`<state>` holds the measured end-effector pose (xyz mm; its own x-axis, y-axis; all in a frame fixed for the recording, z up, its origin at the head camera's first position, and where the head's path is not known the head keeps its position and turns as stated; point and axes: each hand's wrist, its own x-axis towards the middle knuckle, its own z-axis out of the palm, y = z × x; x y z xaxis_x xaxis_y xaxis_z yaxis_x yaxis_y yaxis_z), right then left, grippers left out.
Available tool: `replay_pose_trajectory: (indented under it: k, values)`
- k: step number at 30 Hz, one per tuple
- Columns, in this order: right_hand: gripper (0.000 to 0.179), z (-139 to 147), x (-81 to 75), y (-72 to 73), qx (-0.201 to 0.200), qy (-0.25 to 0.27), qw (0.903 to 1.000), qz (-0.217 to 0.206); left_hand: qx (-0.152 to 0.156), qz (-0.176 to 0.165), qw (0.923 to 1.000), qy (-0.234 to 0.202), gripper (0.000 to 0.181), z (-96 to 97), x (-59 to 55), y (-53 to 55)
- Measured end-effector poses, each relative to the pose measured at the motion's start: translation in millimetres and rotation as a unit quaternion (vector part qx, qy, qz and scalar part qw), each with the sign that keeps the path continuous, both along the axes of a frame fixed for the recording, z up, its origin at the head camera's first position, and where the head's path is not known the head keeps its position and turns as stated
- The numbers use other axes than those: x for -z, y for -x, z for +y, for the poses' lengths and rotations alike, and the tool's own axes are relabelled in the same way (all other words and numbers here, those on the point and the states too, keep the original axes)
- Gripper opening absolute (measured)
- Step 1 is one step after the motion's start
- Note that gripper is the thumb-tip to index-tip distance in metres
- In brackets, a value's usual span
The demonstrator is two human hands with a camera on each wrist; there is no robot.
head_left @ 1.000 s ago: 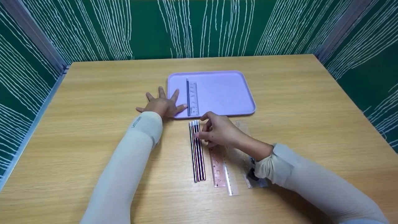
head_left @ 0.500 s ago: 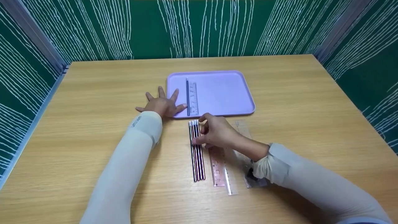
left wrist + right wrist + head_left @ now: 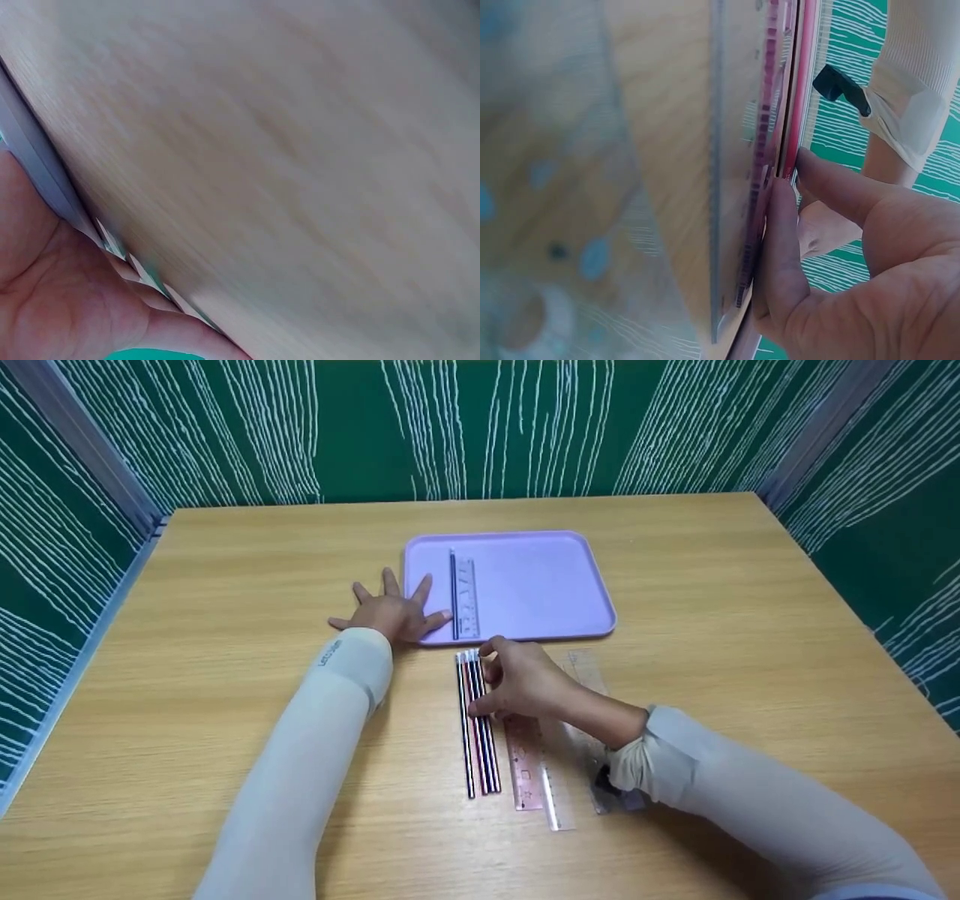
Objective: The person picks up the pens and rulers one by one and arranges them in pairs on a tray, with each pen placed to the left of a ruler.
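Observation:
My left hand (image 3: 386, 615) lies with fingers spread at the left edge of the lilac tray (image 3: 540, 585), its thumb over the rim close to a dark pencil (image 3: 453, 592). A short clear ruler (image 3: 466, 600) lies along that pencil in the tray. In front of the tray, several striped pencils (image 3: 487, 757) with pale ends lie side by side on the table. My right hand (image 3: 529, 679) pinches at these pencils, thumb over them and index finger by their pale ends. In the right wrist view, thumb and finger meet at a red pencil (image 3: 805, 82).
Right of the pencils lie a pink ruler (image 3: 525, 772) and a long clear ruler (image 3: 555, 802), both partly under the right hand. Another clear ruler (image 3: 585, 664) runs beneath the right wrist. Green walls with white streaks surround the wooden table (image 3: 247, 585).
My right thumb has slid toward me along the pencils. A gap has opened: the leftmost pencil stays put while the others' near ends have shifted right. My left hand has not moved.

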<state>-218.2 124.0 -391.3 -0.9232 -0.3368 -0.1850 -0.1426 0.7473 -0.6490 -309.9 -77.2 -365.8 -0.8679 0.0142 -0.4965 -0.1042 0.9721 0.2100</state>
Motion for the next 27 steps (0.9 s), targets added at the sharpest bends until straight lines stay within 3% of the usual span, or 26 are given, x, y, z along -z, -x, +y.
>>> replay_pose_trajectory:
  k: [5,13,19,22,27]
  values:
    - [0.084,-0.2,-0.2,-1.1,0.002,0.002,1.0000,-0.008,-0.002,-0.006,1.0000,-0.004,0.082,0.1,2.3,1.0]
    - [0.075,0.1,0.1,-1.3,-0.008,0.065,0.9976,-0.020,0.004,0.005,1.0000,-0.006,0.082,-0.3,1.2,-0.2]
    - [0.091,1.6,1.8,0.0,-0.023,0.064,0.9976,0.015,0.006,0.000,1.0000,-0.003,0.081,-0.3,2.2,1.4]
    - [0.084,2.3,2.0,1.1,-0.030,0.047,0.9978,0.036,0.005,0.004,1.0000,-0.002,0.081,0.3,2.2,1.8]
    - [0.073,3.6,2.1,1.4,-0.023,0.058,0.9980,0.010,0.005,0.008,1.0000,-0.003,0.081,0.8,2.0,-0.3]
